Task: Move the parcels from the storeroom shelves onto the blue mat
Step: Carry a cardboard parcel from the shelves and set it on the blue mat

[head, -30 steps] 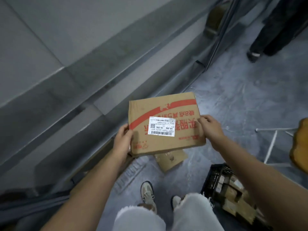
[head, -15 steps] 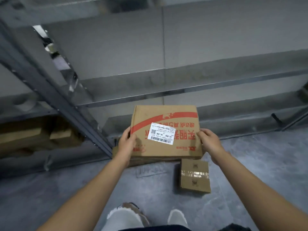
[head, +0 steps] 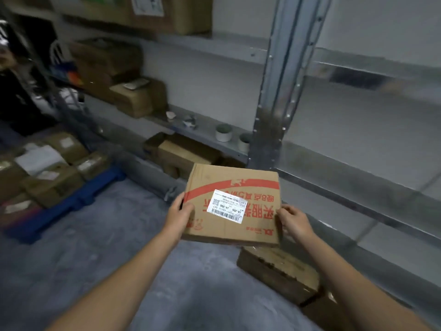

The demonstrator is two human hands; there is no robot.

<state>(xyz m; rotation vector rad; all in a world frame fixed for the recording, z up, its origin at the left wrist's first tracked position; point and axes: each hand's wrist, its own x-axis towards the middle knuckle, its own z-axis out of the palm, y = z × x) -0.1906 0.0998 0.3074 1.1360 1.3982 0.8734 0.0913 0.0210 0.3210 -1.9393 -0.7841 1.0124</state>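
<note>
I hold a flat cardboard parcel (head: 250, 185) with red print and a white shipping label in front of me. My left hand (head: 177, 215) grips its left edge, thumb on top. My right hand (head: 292, 222) grips its right edge. The blue mat (head: 71, 204) lies on the floor at the left, with several labelled parcels (head: 51, 170) stacked on it. The metal storeroom shelves (head: 274, 111) run along the wall ahead, with more cardboard boxes (head: 136, 99) on the left bays.
A brown box (head: 279, 271) lies on the grey floor under my right hand. Boxes (head: 181, 151) sit on the bottom shelf behind the parcel. Two small white pots (head: 223, 133) stand on a shelf edge. A person in dark clothes (head: 14, 75) stands at far left.
My view has swung left along the shelves, bringing the blue mat and its parcels into sight. Both hands keep the same grip on the parcel.
</note>
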